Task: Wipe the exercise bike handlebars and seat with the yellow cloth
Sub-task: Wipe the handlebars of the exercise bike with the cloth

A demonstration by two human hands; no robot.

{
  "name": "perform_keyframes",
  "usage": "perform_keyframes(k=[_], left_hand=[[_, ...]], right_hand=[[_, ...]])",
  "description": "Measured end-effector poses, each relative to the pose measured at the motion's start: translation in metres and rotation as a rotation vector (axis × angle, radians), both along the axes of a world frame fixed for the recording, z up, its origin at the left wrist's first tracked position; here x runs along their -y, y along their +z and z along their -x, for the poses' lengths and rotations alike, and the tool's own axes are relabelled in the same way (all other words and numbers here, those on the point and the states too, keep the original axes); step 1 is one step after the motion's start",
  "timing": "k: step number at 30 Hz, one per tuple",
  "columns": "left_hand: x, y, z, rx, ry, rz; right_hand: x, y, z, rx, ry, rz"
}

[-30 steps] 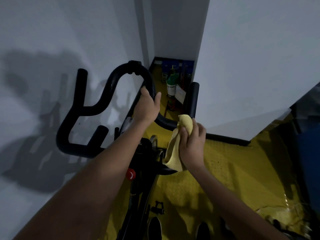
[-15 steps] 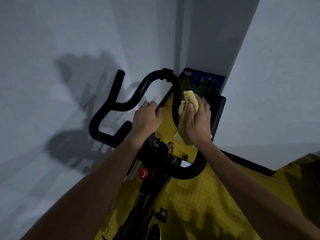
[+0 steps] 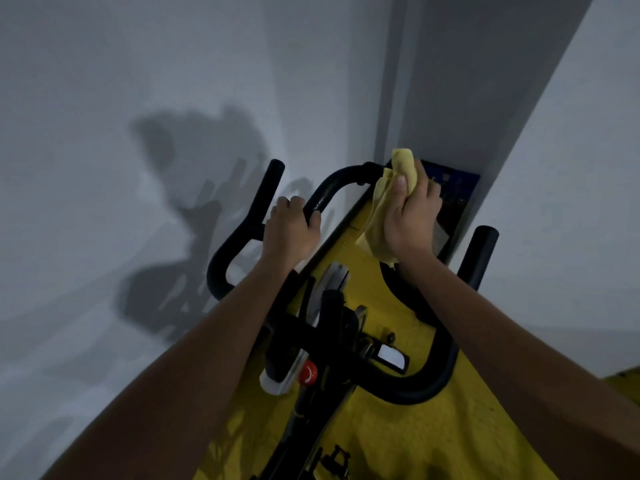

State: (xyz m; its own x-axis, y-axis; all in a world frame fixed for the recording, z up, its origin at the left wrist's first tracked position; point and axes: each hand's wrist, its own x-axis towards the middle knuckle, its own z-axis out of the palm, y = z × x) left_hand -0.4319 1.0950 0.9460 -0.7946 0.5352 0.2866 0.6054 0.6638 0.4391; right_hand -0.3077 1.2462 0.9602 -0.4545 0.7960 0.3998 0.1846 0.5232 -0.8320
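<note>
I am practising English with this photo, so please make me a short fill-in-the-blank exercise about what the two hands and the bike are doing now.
1. The right hand presses a ____ cloth against the handlebar.
2. The left hand grips the bar with no ____ in it.
3. The round knob on the bike's frame is ____ in colour.
4. The floor mat under the bike is ____.

Missing words: yellow; cloth; red; yellow
</note>
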Motion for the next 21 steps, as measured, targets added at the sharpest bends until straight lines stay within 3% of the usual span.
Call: perform_keyframes(k=[5, 10, 13, 21], left_hand=[[-0.023, 0.013, 0.037, 0.151, -0.070, -0.031], [-0.048, 0.012, 0.062, 0.292, -0.161, -0.076], [-0.060, 0.005, 0.062, 0.381, -0.228, -0.083], [-0.065, -0.009, 0.063, 0.213, -0.338, -0.062]], right_hand=[[-0.010, 0.010, 0.030, -0.002, -0.044, -0.007], [-0.014, 0.008, 0.049, 0.198, -0.086, -0.040], [-0.015, 0.004, 0.051, 0.223, -0.109, -0.002], [-0.008, -0.017, 0.034, 0.285, -0.216, -0.058]])
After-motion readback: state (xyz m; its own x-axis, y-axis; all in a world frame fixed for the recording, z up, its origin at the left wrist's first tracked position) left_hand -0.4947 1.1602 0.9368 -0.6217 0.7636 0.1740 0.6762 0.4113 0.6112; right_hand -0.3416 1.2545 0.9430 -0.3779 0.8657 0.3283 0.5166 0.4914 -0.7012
